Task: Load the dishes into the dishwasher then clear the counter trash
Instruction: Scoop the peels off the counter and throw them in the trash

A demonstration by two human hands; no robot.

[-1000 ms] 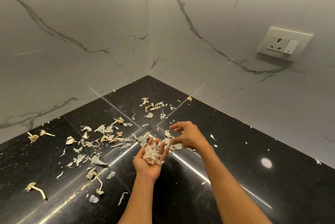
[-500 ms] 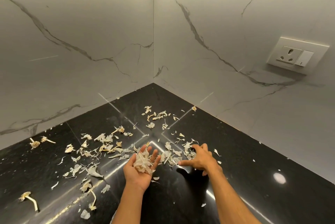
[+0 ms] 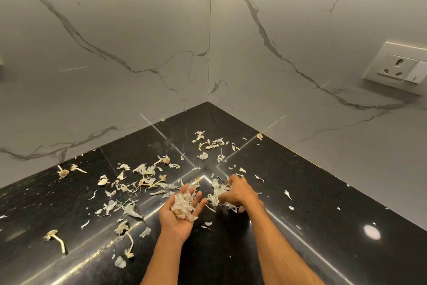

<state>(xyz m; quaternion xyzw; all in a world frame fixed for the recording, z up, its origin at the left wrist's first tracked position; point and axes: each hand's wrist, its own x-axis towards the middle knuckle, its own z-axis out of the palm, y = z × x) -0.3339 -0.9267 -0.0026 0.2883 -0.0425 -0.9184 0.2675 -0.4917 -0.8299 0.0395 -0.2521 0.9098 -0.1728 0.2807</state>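
Pale garlic peels and stems (image 3: pixel 143 176) lie scattered over the black counter (image 3: pixel 312 192) in the wall corner. My left hand (image 3: pixel 179 217) is held palm up just above the counter, fingers straight, with a heap of peels (image 3: pixel 183 206) lying in the palm. Just to its right, my right hand (image 3: pixel 238 194) lies palm down on the counter, its fingers curled round a clump of peels (image 3: pixel 216 194). More peels (image 3: pixel 208 143) lie farther back toward the corner.
Two grey marble walls meet at the corner (image 3: pixel 209 100) behind the counter. A white socket and switch plate (image 3: pixel 399 67) is on the right wall. Single garlic stems (image 3: pixel 55 238) lie at the counter's left side.
My right hand has drawn in toward the left hand, raking loose peels into a clump and curling its fingers round them. The left hand stays palm up with its heap.
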